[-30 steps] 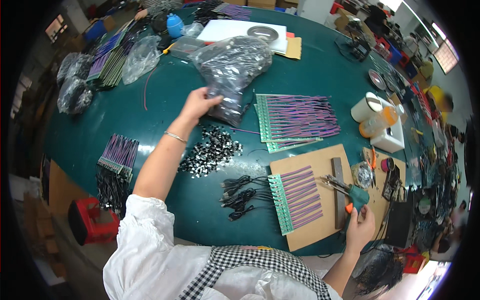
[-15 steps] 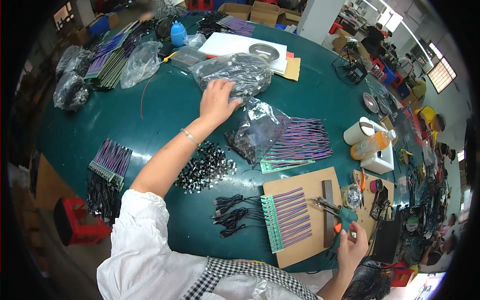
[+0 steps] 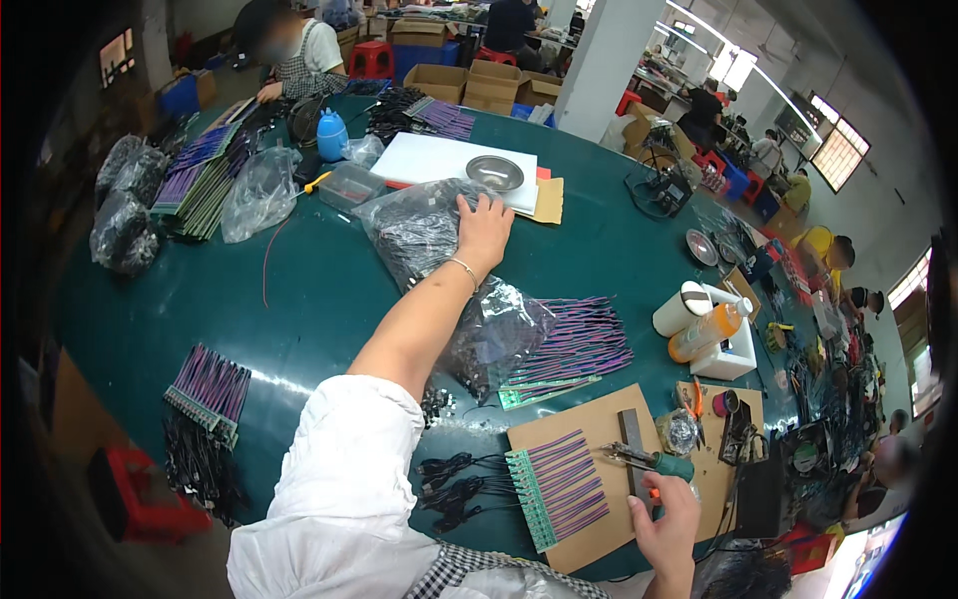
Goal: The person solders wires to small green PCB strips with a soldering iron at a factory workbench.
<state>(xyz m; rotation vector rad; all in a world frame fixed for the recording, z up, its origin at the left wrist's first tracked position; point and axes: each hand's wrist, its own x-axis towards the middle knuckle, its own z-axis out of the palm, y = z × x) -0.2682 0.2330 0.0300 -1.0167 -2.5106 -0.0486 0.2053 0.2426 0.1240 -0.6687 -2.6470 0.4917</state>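
My left hand (image 3: 484, 235) reaches across the table, its fingers curled over the right side of a clear plastic bag (image 3: 414, 235) filled with dark cables. A second clear bag (image 3: 494, 334) of dark parts lies beside my forearm. At the lower right my right hand (image 3: 667, 524) is closed around the handle of a green soldering gun (image 3: 671, 465), whose metal tip points left. Left of that tip, a green circuit board strip (image 3: 532, 499) with purple wires lies on a brown board (image 3: 599, 539); black cables (image 3: 459, 484) extend from its left edge. My arm partly hides small connectors (image 3: 437, 404).
Wired strips (image 3: 574, 344) lie behind the brown board, with another bundle (image 3: 208, 394) at left. A white holder (image 3: 726, 359) carries an orange bottle (image 3: 711, 329). A metal bowl (image 3: 495, 174) sits on a white sheet (image 3: 429, 160). Another person (image 3: 319, 50) works across the table.
My left hand has moved to the right side of the cable bag, which now looks bunched leftward. My forearm covers most of the connector pile. The whole view has shifted, showing more of the far person.
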